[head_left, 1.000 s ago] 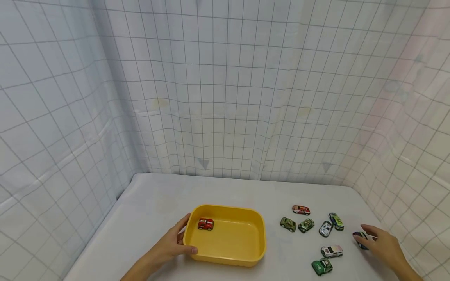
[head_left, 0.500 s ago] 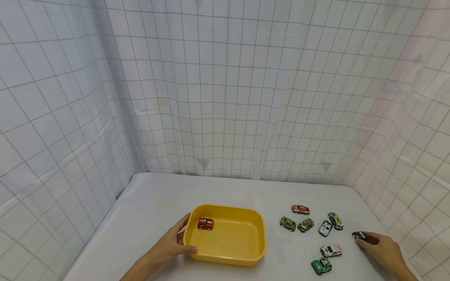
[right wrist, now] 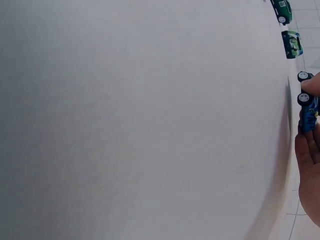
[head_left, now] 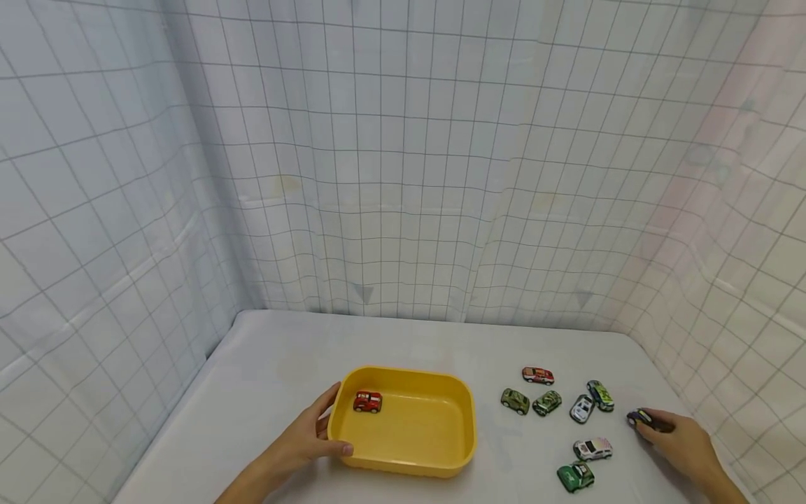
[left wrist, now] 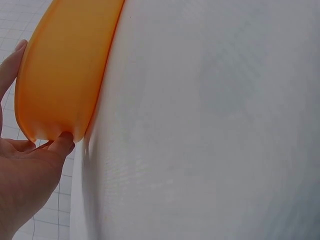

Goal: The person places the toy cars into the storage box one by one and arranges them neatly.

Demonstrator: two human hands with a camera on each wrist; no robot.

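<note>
My left hand [head_left: 301,439] grips the left end of a yellow plastic tray [head_left: 415,432], thumb at the near corner and fingers along the outer wall. Inside the tray, at its far left, sits a red toy car [head_left: 368,402] with white markings. On the far right my right hand [head_left: 685,442] pinches a dark blue toy car [head_left: 639,417] between thumb and fingers. The right wrist view shows this toy car [right wrist: 308,115] with its wheels facing the camera. In the left wrist view, the thumb [left wrist: 61,144] presses the orange-looking tray wall [left wrist: 65,75].
Several toy cars lie between tray and right hand: orange-red [head_left: 538,376], olive green [head_left: 515,401], camouflage [head_left: 547,403], white [head_left: 582,409], blue-yellow [head_left: 600,395], pale [head_left: 592,449] and green [head_left: 576,477]. Gridded white curtains [head_left: 415,210] surround the white table [head_left: 283,350].
My right hand has closed its thumb and fingers on the dark blue toy car and shifted it slightly left. My left hand and the tray have stayed in place.
</note>
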